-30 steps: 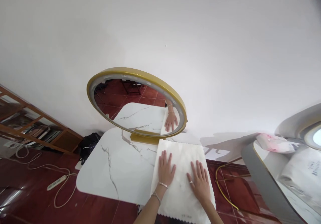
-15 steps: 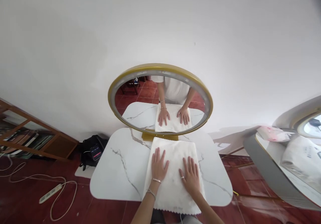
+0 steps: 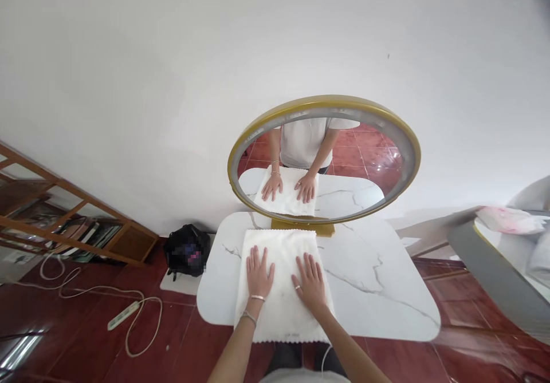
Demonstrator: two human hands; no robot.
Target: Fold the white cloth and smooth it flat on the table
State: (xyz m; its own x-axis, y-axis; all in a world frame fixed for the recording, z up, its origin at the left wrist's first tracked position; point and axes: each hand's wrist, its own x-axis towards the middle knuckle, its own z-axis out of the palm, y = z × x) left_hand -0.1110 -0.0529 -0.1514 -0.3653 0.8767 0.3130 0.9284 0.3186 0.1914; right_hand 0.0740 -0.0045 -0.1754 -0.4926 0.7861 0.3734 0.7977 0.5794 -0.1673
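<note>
A white cloth (image 3: 281, 308) with scalloped edges, folded like a towel, lies flat on the marble-patterned tabletop (image 3: 378, 308). Its lower edge hangs a little over the table's near side. My left hand (image 3: 259, 274) rests palm down on the left part of the cloth, fingers slightly spread, with bracelets on the wrist. On the right part lies my right hand (image 3: 311, 285), also flat with fingers apart and a ring on one finger. Behind the cloth stands an oval mirror (image 3: 324, 101) with a gold frame, reflecting both hands and the cloth.
A black bag (image 3: 187, 251) sits on the floor left of the table. Farther left are a wooden shelf (image 3: 133, 243) and a power strip (image 3: 123, 315) with loose cable. At right stands another table (image 3: 485, 263) bearing a pink-and-white packet (image 3: 509, 220).
The view has turned left, so the table and mirror sit farther right. Both hands and the cloth have moved left across the tabletop together, the hands still flat on it.
</note>
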